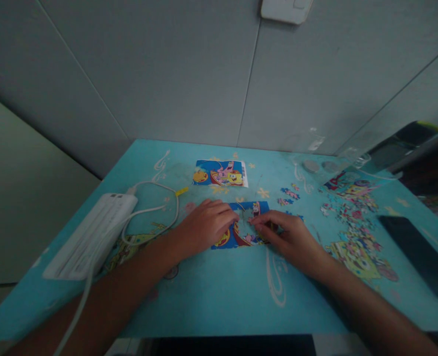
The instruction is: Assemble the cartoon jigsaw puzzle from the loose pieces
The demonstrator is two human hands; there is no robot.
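Observation:
A partly assembled jigsaw puzzle (241, 240) with a blue cartoon picture lies flat on the table, with a bare gap near its middle. My left hand (208, 225) rests over its left side, fingers loosely bent and holding nothing visible. From the right, my right hand (289, 236) reaches over the puzzle, thumb and forefinger pinched at the gap; a tiny thing at their tips looks like a puzzle piece. Just beyond the puzzle sits a printed picture card (220, 174) with a similar scene. Several joined pieces (288, 196) lie to the right, past my right hand.
Loose puzzle pieces (356, 217) are heaped on the right, beside a black phone (419, 257). Clear plastic containers (347, 180) stand at the back right. On the left lies a white power strip-like box (92, 237); its white cable (88, 287) crosses my left forearm. A wall rises behind the table.

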